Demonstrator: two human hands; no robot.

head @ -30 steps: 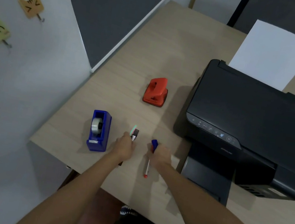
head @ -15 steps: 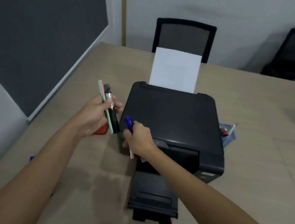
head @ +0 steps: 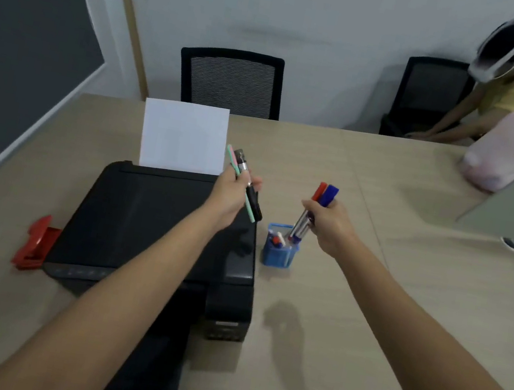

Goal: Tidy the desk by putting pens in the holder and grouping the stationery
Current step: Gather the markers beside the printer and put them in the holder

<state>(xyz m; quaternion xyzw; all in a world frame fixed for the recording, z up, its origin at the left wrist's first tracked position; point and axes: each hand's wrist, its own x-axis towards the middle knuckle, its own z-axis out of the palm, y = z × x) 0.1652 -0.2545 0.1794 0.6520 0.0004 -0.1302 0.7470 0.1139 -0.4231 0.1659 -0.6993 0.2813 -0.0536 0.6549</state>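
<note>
Fingers of the right hand (head: 329, 226) grip two capped pens (head: 313, 210), lower ends dipping into the blue holder (head: 277, 255) on the counter (head: 364, 317). Left hand (head: 231, 195) clasps a green pen and a black marker (head: 249, 190) above the printer (head: 154, 221).

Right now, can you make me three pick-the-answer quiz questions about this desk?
1. Where is the small blue mesh pen holder?
A. right of the black printer
B. on the printer
C. on the chair

2. What colours are the caps of the two pens in the right hand?
A. green, yellow
B. red, blue
C. black, white

3. The left hand is:
A. empty
B. flat on the desk
C. gripping a black marker and green pen

Answers: 1 A, it stands on the desk beside the printer. 2 B, both caps show above the fingers. 3 C, fingers wrap both.
</note>
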